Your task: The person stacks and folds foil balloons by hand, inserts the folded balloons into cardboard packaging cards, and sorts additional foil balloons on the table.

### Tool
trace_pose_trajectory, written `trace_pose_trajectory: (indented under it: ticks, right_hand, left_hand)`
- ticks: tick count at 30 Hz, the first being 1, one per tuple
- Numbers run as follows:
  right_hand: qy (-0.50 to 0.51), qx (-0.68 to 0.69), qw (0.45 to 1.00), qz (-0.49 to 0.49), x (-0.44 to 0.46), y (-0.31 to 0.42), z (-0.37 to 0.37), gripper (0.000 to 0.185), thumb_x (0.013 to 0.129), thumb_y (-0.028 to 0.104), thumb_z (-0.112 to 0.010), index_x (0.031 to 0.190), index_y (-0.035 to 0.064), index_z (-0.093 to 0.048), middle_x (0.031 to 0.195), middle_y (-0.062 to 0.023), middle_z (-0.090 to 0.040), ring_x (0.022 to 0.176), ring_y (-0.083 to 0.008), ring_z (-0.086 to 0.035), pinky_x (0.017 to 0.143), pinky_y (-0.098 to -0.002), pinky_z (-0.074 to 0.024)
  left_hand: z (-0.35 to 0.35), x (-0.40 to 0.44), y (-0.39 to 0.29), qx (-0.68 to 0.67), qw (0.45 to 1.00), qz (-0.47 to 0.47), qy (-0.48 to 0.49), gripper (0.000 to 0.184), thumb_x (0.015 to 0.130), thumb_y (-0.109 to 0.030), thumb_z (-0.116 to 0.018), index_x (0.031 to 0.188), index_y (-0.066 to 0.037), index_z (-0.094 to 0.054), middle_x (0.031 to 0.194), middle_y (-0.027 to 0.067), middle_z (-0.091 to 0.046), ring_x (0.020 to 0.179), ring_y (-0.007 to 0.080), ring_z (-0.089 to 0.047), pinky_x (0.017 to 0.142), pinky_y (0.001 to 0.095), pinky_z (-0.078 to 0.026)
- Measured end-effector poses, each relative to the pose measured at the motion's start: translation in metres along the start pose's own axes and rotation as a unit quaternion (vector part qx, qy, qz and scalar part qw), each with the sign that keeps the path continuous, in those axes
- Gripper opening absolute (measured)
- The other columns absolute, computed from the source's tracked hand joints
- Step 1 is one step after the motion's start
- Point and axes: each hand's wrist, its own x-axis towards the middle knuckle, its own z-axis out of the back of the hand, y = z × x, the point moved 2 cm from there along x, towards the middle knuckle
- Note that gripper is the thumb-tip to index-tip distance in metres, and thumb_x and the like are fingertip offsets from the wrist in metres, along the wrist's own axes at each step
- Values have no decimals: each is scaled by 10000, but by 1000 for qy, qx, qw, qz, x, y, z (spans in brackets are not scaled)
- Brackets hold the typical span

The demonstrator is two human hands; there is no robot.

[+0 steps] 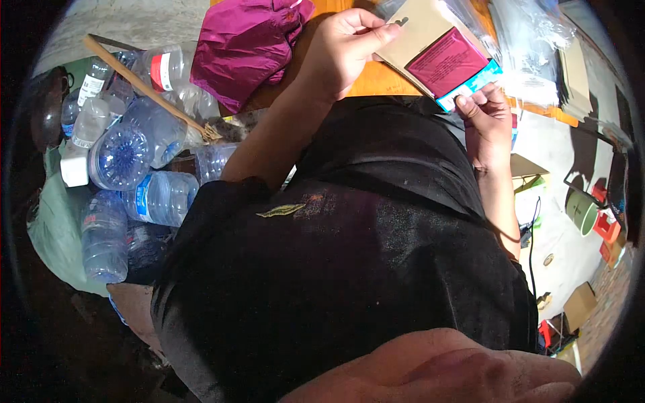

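Observation:
My left hand [341, 50] pinches the upper left edge of a beige card [418, 32] between thumb and fingers. On the card lies a magenta packet [447, 64] with small dark print, and a blue-and-white strip [474, 84] runs along its lower right edge. My right hand [489, 124] grips the corner at that strip, thumb in front and fingers partly hidden behind. The card tilts above the edge of an orange-brown wooden table [383, 82]. Beside my left forearm, a folded magenta cloth [245, 50] lies on the table.
Clear plastic bags [531, 47] and a stack of beige cards [574, 80] lie at the table's right. Several plastic bottles [121, 156] are heaped at my left, with a wooden stick [138, 82] across them. A green bin [581, 211] stands at the far right.

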Motion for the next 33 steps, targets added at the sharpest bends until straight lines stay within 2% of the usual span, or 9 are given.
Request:
trace_pose_trajectory:
  ticks: [4,11,13,16,20,24,26,28,33]
  right_hand:
    - [-13,-13,1000,-18,0,0,-1,219,928,-79,-701,1020,96,-610,895,38,-596,881,-145,-674,847,-324,-583]
    - [-3,-23,1000,-19,3,-5,7,243,930,-71,-699,1107,82,-636,928,12,-641,899,-150,-675,850,-334,-578]
    - [-8,-30,999,-22,3,-3,2,264,931,-75,-695,1140,78,-640,940,1,-659,898,-152,-675,852,-335,-577]
    - [-29,-25,999,-14,2,-1,-2,257,895,-108,-724,897,81,-550,823,-6,-619,825,-165,-701,811,-321,-611]
    - [-24,-41,999,-21,2,3,-7,202,903,-100,-717,990,47,-609,892,-45,-685,857,-174,-716,811,-320,-616]
    - [-5,-34,999,-17,2,0,-2,221,916,-86,-707,1100,18,-642,989,-95,-732,863,-177,-720,807,-320,-617]
    - [-6,-44,999,-18,2,2,-5,204,913,-85,-712,1066,26,-634,959,-81,-723,856,-179,-721,806,-318,-617]
    - [-8,-54,998,-17,2,3,-5,192,910,-84,-717,1032,34,-626,929,-68,-714,848,-180,-722,805,-317,-617]
    - [-5,-62,998,-12,1,3,-6,269,867,-132,-709,921,84,-557,808,-5,-627,796,-158,-698,734,-311,-598]
  left_hand:
    - [-2,-1,-5,11,1000,-13,-4,169,962,-120,-743,1009,42,-724,921,78,-743,831,116,-684,774,257,-541]
    - [-6,0,-14,75,996,-40,7,160,995,-153,-710,1044,-1,-714,957,50,-736,841,93,-659,756,244,-502]
    - [3,3,-10,120,991,-54,28,104,994,-61,-664,1048,28,-659,856,-13,-662,790,65,-607,744,229,-481]
    - [6,3,-7,162,986,-39,-5,162,991,-142,-711,1059,5,-704,980,50,-738,870,87,-661,787,237,-504]
    - [-2,0,-20,191,980,-50,36,99,999,-63,-651,1033,29,-664,865,-10,-662,801,68,-610,758,224,-484]
    - [-2,3,-25,161,985,-59,28,131,991,-70,-654,1058,38,-686,996,36,-691,911,102,-628,833,250,-490]
    - [-1,4,-19,201,978,-31,37,160,972,-80,-670,1078,38,-693,1060,81,-709,978,152,-656,890,292,-510]
    - [-7,5,-12,94,994,-56,7,168,976,-114,-721,1077,17,-687,1007,64,-740,901,96,-673,829,246,-517]
    - [-9,5,-7,152,988,-26,26,253,928,-123,-781,1106,37,-697,968,35,-729,893,74,-642,842,247,-511]
